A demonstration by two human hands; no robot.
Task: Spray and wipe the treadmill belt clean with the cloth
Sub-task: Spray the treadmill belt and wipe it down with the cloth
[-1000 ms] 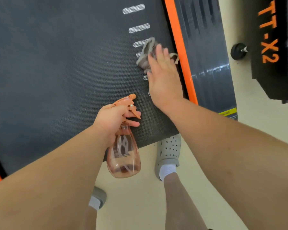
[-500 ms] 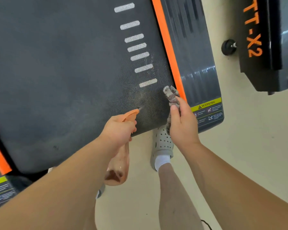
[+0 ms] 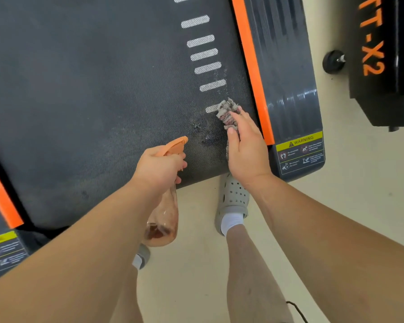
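The dark textured treadmill belt (image 3: 91,101) fills the upper left, with a row of white dashes near its right side. My left hand (image 3: 160,167) grips an orange-topped clear spray bottle (image 3: 162,220), its nozzle pointing at wet spots on the belt. My right hand (image 3: 247,148) holds a grey crumpled cloth (image 3: 228,113) against the belt close to the orange side strip (image 3: 252,73), near the belt's rear end.
The black side rail (image 3: 287,73) carries a yellow warning label (image 3: 300,151). A second black machine marked TT-X2 (image 3: 383,54) stands at the right on the cream floor. My feet in grey clogs (image 3: 233,201) stand just behind the belt's end.
My right hand pulled the cloth back from up the belt to the rear end, lifted it, then set it down on the belt again. My left hand sprayed; wet spots now show.
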